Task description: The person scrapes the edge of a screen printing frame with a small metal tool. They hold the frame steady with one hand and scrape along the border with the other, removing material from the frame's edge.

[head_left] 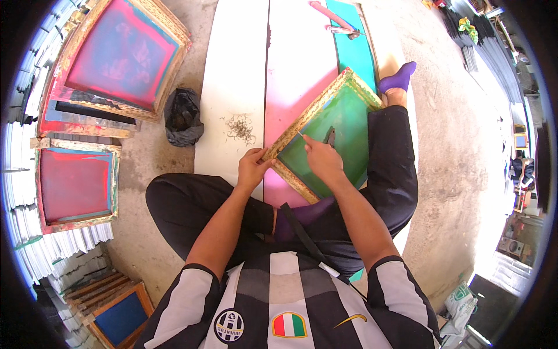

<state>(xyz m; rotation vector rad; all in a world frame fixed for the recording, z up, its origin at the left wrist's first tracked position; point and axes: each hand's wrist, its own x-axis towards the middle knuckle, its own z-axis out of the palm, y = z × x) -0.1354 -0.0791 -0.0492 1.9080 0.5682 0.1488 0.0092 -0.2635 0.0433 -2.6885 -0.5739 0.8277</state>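
A screen-printing frame (pixel 303 120), wooden with green mesh, lies tilted across my lap and the bench. My left hand (pixel 253 167) is closed on its left corner, thumb and fingers at the wood's edge. My right hand (pixel 321 158) is over the mesh, closed round a thin pointed tool (pixel 300 134) whose tip reaches the frame's inner edge; the palm hides the rest, so its kind is unclear. A pair of dark pliers (pixel 331 135) rests on the mesh just beyond my right hand. Left of the frame is a pile of bent staples (pixel 239 129).
The bench (pixel 224 64) has white, pink and teal strips. At its far end lies a pink-handled tool (pixel 334 15). A black plastic bag (pixel 183 118) sits on the floor at left, near other screen frames (pixel 168 87). My bent legs flank the green-meshed frame.
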